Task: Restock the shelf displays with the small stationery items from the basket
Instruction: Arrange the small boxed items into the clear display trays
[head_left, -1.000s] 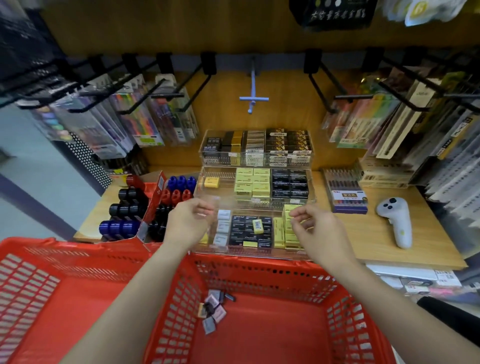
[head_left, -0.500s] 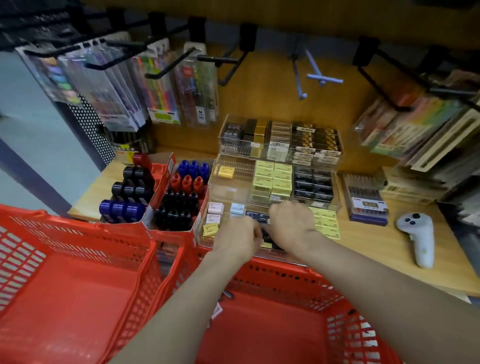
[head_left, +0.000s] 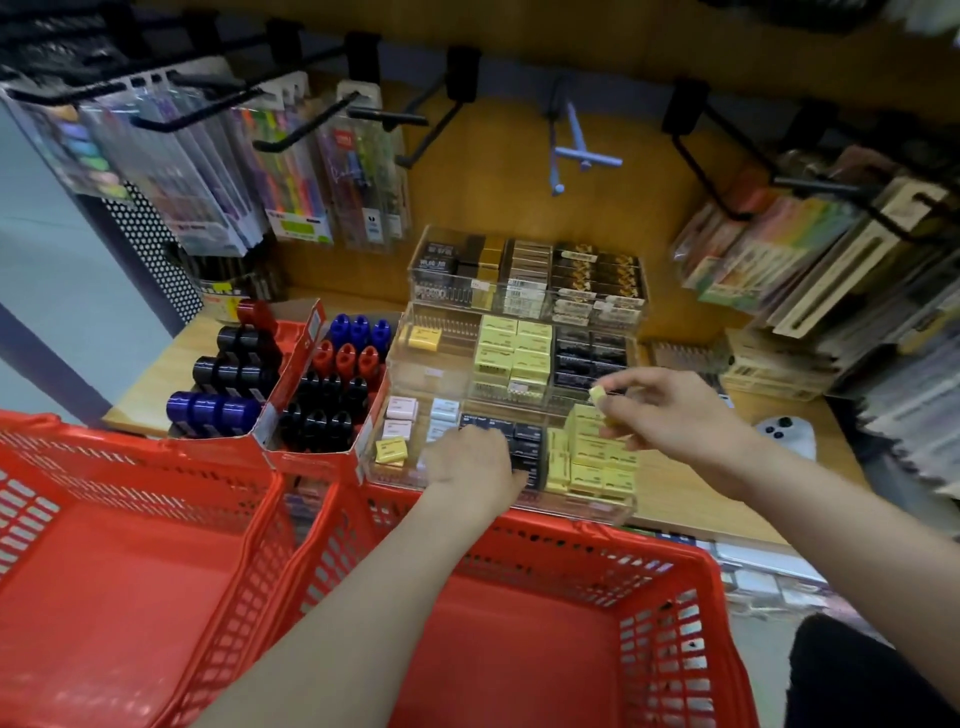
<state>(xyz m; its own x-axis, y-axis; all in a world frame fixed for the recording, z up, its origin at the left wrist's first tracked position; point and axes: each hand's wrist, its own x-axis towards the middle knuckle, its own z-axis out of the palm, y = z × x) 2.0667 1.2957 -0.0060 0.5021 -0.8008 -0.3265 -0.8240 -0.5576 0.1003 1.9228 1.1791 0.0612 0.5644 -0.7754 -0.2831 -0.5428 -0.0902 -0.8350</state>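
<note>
A: What is the right hand (head_left: 675, 415) carrying?

B: It is pinching a small yellow eraser (head_left: 597, 396) between thumb and forefinger, the other fingers curling loosely below. The eraser is hanging just above the stack of yellow erasers (head_left: 597, 457) in the near right compartment of the clear tiered display (head_left: 587, 512).

A: Which way is it lying?

B: Its long axis is tilting, one end pointing up and to the left, while the stacked ones are lying flat. I am guessing it needs levelling before it goes down. The open spot is sitting straight under the fingertips, slightly nearer.

A: And the left hand (head_left: 470, 460)?

B: It is resting over the dark boxes (head_left: 524, 441) in the middle near compartment, fingers bending downward; whether it is gripping one, I cannot tell. The right hand is clearly the nearer one to the yellow stack.

A: Anything around?

B: The red basket (head_left: 545, 540) is sitting just near of the display, a second red basket (head_left: 130, 467) at its left. Marker boxes (head_left: 291, 395) are standing left of the display, and a white controller (head_left: 784, 434) is lying to the right.
</note>
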